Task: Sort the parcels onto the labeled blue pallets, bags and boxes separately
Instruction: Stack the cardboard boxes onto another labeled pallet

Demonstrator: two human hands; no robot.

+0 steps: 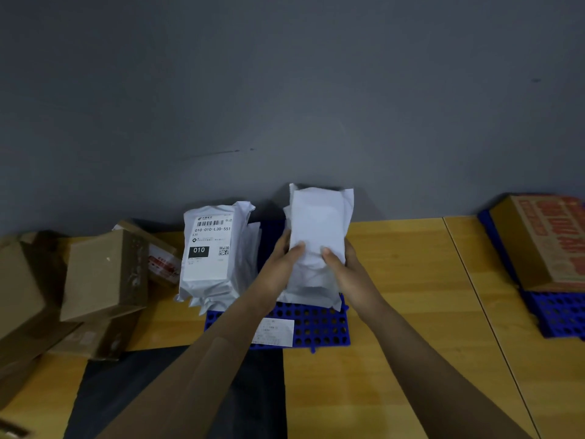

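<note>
Both hands, left (pixel 281 258) and right (pixel 343 264), clasp a plain white plastic mailer bag (pixel 316 239) over the perforated blue plastic pallet (pixel 319 324), which bears a white paper label (pixel 275 332) and a stack of white labelled bags (pixel 213 255). Brown cardboard boxes (pixel 104 274) crowd the yellow wooden table (pixel 395 280) leftward. A grey wall (pixel 285 90) rises behind.

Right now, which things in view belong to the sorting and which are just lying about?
In the job:
white bag held in both hands
stacked bags
middle pallet
cardboard boxes
right pallet with printed box

Lying about:
dark gap between the tables
</note>
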